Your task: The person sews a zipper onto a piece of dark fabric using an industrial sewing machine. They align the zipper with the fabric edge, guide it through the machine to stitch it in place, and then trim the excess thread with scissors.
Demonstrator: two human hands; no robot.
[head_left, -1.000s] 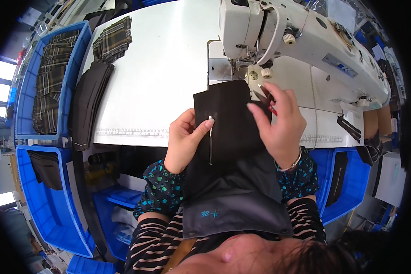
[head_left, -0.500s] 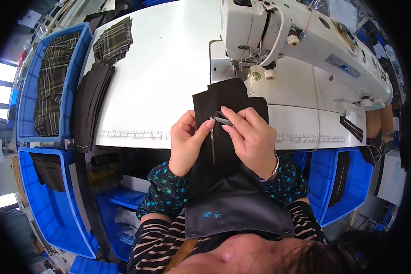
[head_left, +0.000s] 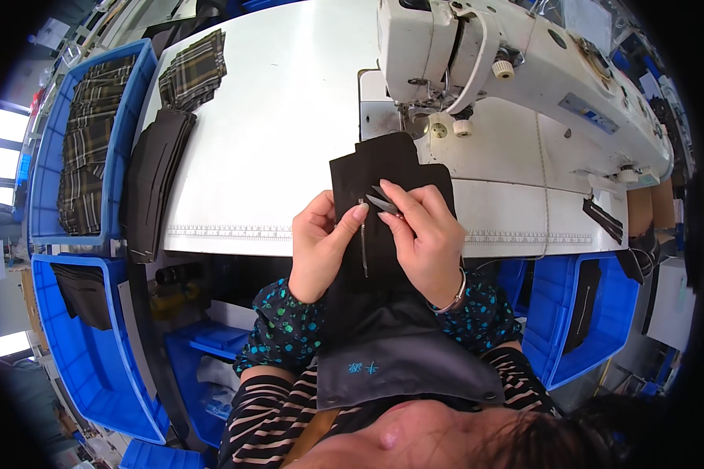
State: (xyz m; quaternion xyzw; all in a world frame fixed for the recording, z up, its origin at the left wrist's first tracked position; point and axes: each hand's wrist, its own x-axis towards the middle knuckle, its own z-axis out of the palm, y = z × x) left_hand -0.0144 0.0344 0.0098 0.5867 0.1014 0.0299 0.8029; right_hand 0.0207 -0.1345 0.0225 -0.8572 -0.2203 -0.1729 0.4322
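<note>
A black fabric piece hangs over the near edge of the white table, its far end just in front of the sewing machine's needle area. A short metal zipper runs lengthwise down its middle. My left hand pinches the fabric at the zipper's upper end, thumb on top. In my right hand is a pair of thread snips, held between thumb and fingers. Its blades are parted and point left, just beside my left thumb tip. Whether a thread lies there is too small to tell.
The white sewing machine stands across the far right. At left, a blue bin holds plaid pieces, beside stacked plaid cloth and dark panels. More blue bins flank me below the tabletop. Dark strips lie at the right edge.
My right hand has shifted slightly left with the snips, and the blades look a little further apart. The fabric's right side has moved slightly left. My left hand stays at the zipper's end.
</note>
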